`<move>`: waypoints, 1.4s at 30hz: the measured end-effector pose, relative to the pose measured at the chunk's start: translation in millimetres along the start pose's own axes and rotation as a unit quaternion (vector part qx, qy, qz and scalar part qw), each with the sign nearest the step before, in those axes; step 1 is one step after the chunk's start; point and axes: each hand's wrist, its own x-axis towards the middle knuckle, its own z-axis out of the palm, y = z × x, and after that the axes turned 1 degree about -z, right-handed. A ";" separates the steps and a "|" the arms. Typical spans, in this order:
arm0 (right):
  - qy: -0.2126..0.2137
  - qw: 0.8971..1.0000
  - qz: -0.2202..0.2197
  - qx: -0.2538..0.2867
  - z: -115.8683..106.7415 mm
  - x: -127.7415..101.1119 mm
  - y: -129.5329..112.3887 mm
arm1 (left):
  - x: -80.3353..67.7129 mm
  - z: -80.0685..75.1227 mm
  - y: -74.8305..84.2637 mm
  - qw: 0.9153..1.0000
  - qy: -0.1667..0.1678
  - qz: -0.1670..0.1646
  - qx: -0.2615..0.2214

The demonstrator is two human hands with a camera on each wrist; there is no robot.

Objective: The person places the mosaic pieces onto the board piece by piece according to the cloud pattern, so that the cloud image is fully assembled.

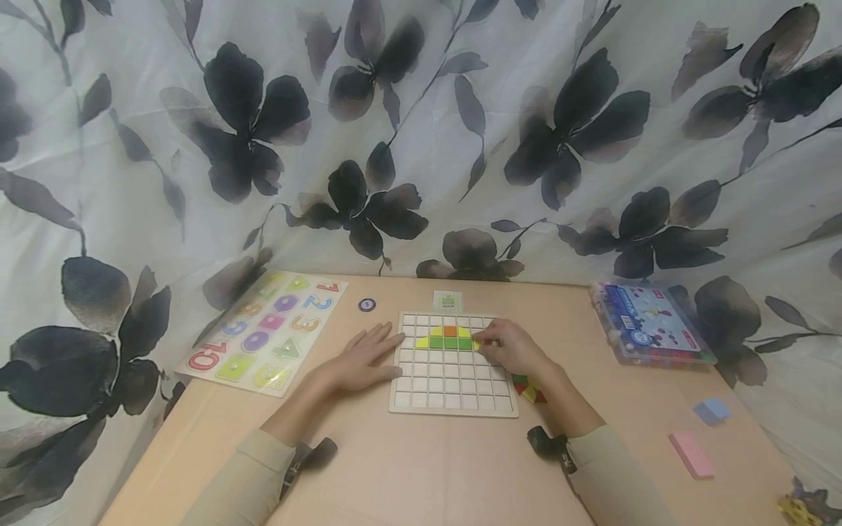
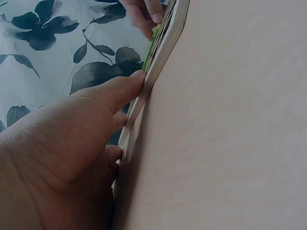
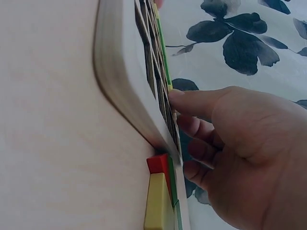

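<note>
A wooden grid board (image 1: 454, 400) lies on the table, with green tiles (image 1: 450, 342), an orange tile (image 1: 450, 331) and yellow triangular tiles in its upper rows. At the right end of the green row, my right hand (image 1: 509, 347) pinches a small yellow tile (image 1: 477, 345) against the board. The thumb hides most of that tile in the right wrist view. My left hand (image 1: 362, 359) lies spread beside the board, its thumb and fingertips touching the left edge. Red, green and yellow loose tiles (image 3: 159, 199) lie by the board's right edge, partly under my right forearm.
A small pattern card (image 1: 448, 301) lies behind the board, with a round dark token (image 1: 367, 305) to its left. A number-and-shape sheet (image 1: 270, 332) lies at left. On the right are a clear plastic box (image 1: 651, 325), a blue block (image 1: 712, 411) and a pink block (image 1: 691, 455).
</note>
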 end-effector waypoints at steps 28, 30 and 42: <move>-0.035 0.997 0.043 0.047 -54.3 -30.7 10.9 | 0.9 2.0 -5.5 1.000 -0.004 -0.007 0.005; -0.045 0.997 0.054 0.042 -59.4 -33.9 12.4 | 0.9 2.0 -5.1 1.000 -0.004 -0.007 0.006; -0.152 0.986 0.023 0.060 -75.5 -46.5 31.0 | 0.5 1.6 -3.9 1.000 -0.003 -0.004 0.003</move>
